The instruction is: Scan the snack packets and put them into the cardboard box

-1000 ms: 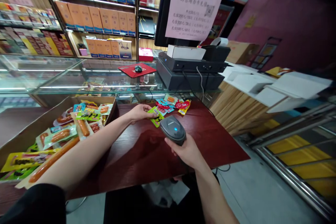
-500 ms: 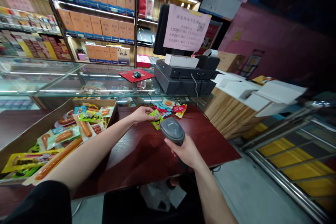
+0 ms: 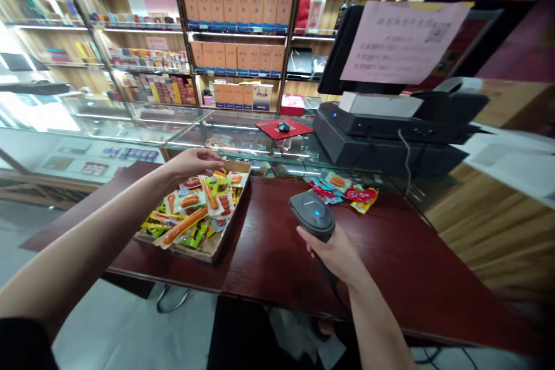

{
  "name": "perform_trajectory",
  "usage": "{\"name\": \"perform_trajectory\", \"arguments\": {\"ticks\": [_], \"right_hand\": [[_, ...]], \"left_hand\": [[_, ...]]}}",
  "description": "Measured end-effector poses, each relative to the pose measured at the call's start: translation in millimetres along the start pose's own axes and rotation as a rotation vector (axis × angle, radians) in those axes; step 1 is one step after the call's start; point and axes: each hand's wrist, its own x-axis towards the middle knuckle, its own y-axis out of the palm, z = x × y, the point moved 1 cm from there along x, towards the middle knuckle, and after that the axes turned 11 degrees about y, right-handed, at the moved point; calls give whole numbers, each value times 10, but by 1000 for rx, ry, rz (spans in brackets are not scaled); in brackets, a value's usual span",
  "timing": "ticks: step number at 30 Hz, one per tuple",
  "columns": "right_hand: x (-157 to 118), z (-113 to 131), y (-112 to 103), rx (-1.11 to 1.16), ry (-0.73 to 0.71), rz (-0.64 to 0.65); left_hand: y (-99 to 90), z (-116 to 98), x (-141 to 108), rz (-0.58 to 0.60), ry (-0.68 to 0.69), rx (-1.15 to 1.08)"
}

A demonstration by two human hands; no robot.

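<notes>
My left hand (image 3: 196, 163) hovers over the far side of a shallow cardboard box (image 3: 210, 255), its fingers loosely stretched and no packet visible in them. Inside the box lie several wrapped snacks, among them a long sausage in clear wrap (image 3: 184, 227) and small sausage packets (image 3: 189, 201). My right hand (image 3: 340, 254) is wrapped round the handle of a dark grey barcode scanner (image 3: 313, 215), its head pointing away from me and a blue light lit on top. Beyond the scanner, a small pile of red, blue and yellow snack packets (image 3: 358, 193) rests on the dark red table (image 3: 269, 254).
Behind the table runs a glass counter (image 3: 234, 127) carrying a red mat with a computer mouse (image 3: 284, 126). A monitor with a paper notice (image 3: 403, 40) and a black cash drawer (image 3: 381, 147) stand at the right. Shelves of orange boxes (image 3: 238, 6) line the back wall.
My left hand has moved left from the packet pile to above the box; the green packet it held is no longer in it. The view has turned left. The scanner's blue light now shows.
</notes>
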Motion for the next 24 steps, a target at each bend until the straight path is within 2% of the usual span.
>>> {"name": "perform_trajectory", "arguments": {"ticks": [2,4,6,8,12,17,21,23,24], "right_hand": [[49,31,83,19,-6,44],[80,30,129,34,-29,70],[100,-9,126,36,-64,70],[108,-80,72,30,-96,46],[68,-252,-176,18,-114,-59],[-74,-463,-654,1,-52,-193],[-182,-688,-1114,-32,18,-331],[-212,-806,-1346,-32,43,-389],[-216,-858,-1458,-33,54,-413]], "left_hand": [[-214,1,-130,-58,-38,-2],[-264,24,-190,-80,-65,-22],[-160,61,-165,-74,-63,-20],[78,94,-64,-9,-34,12],[831,101,274,204,50,52],[2032,55,716,413,123,49],[3028,59,944,644,149,71],[3461,80,1037,724,220,169],[3648,91,1089,739,302,254]]}}
